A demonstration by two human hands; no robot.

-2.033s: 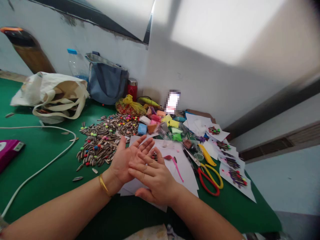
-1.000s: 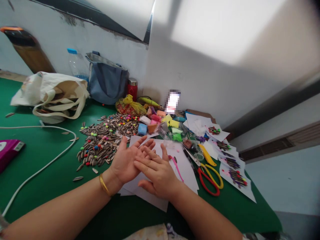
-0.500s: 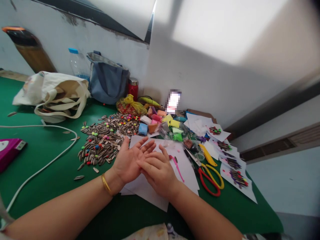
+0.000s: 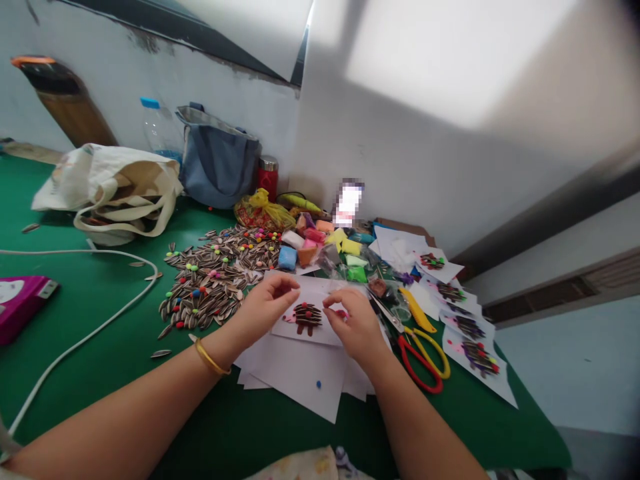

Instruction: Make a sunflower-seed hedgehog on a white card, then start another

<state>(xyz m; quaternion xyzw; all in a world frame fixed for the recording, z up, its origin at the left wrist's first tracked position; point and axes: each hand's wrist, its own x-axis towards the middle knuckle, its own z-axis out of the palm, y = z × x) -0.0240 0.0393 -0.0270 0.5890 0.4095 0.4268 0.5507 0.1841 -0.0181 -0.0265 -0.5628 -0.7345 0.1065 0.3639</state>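
A hedgehog picture of dark striped seeds with red dots and brown feet lies on white paper between my hands. Just left of and above it is my left hand, fingers curled in toward the thumb; whether anything small is pinched there I cannot make out. My right hand is on the other side, thumb and fingertips drawn close together over the card's right part, their contents too small to tell. A small blue lump rests on the white sheets nearer to me.
Sunflower seeds with coloured beads are heaped at left. Coloured clay packs lie behind. Scissors and a yellow cutter are at right, beside finished hedgehog cards. A white cable crosses the left side.
My hands, palm and fingers together before, have come apart to either side. The hedgehog picture, covered before, now shows between them. The blue lump now shows on the paper.
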